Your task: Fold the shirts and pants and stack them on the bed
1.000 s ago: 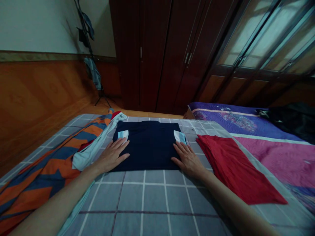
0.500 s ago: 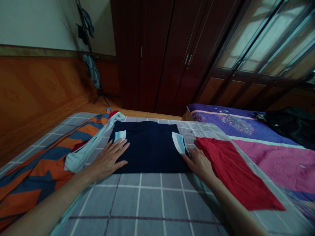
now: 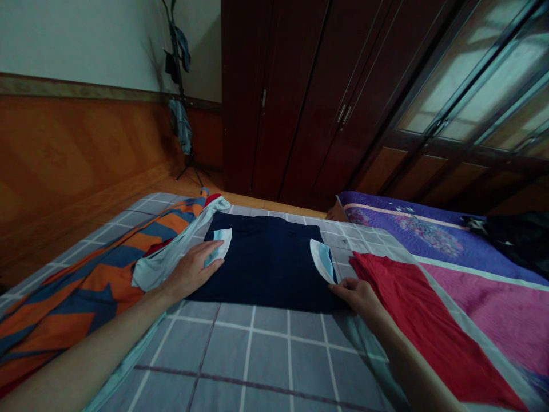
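Navy shirt (image 3: 268, 266) lies folded at 12 o'clock on grey check quilt (image 3: 257, 355), L grip (image 3: 191, 272) open flat on it, R grip (image 3: 354, 294) curled, pinching lower edge; uneven tug cd skew fold twd red cloth (image 3: 424, 326) at 3 o'clock.

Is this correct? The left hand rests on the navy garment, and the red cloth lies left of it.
The part about the left hand is right, but the red cloth lies on the right side of the navy garment, not the left, as the head view shows.
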Demonstrator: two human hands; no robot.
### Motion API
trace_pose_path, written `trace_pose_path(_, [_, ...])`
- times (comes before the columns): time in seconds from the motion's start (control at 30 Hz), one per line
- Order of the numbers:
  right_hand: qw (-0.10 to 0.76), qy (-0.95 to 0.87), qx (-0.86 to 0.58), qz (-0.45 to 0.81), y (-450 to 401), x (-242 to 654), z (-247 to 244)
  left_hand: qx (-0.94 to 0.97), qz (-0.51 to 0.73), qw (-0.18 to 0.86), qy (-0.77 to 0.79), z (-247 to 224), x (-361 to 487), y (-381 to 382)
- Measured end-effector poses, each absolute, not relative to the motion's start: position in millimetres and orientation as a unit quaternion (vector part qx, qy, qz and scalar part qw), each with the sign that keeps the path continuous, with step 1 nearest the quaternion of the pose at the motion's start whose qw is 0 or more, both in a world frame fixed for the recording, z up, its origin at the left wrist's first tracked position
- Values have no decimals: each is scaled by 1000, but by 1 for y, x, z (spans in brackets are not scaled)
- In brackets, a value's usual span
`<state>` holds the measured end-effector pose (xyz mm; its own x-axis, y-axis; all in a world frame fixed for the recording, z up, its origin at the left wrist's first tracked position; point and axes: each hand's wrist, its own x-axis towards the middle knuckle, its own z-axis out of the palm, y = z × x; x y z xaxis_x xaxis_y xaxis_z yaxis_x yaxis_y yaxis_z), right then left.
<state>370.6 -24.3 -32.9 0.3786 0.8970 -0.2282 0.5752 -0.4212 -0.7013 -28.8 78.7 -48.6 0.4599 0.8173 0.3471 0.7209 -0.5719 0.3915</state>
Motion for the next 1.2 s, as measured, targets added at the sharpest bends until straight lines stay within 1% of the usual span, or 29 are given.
trace_pose_path(0.1, [306, -445, -763, 355, -27, 369, -32, 881, 201, 100, 416, -52, -31, 80])
trace_pose_path(0.17, [341, -416, -741, 403, -29, 369, -30, 887, 175, 122, 409, -54, -33, 80])
trace_pose_path(0.2, [358, -398, -727, 430, -30, 369, -28, 879, 187, 136, 417, -55, -33, 81])
trace_pose_path(0.27, [378, -369, -699, 481, -32, 368, -25, 845, 255, 161, 441, -53, -34, 82])
trace_pose_path(0.37, [382, -359, -663, 534, -33, 366, -23, 768, 366, 217, 479, -48, -35, 86])
trace_pose_path(0.47, [399, -352, -659, 531, -30, 361, -23, 681, 442, 303, 500, -46, -36, 90])
trace_pose_path(0.57, [416, -371, -679, 477, -22, 350, -20, 602, 500, 368, 502, -47, -39, 95])
trace_pose_path(0.67, [443, -402, -674, 434, -10, 332, -5, 556, 529, 398, 503, -48, -42, 98])
trace_pose_path(0.77, [452, -427, -655, 429, 11, 307, 20, 539, 534, 413, 504, -45, -44, 100])
trace_pose_path(0.87, [431, -469, -644, 423, 42, 270, 43, 527, 532, 433, 502, -43, -46, 100])
trace_pose_path(0.97, [379, -528, -640, 410, 73, 215, 51, 522, 524, 451, 500, -45, -48, 102])
trace_pose_path(1.07, [301, -595, -637, 386, 90, 148, 38, 520, 513, 459, 505, -51, -50, 105])
trace_pose_path(1.2, [189, -698, -613, 318, 79, 75, 8, 537, 507, 433, 518, -58, -56, 110])
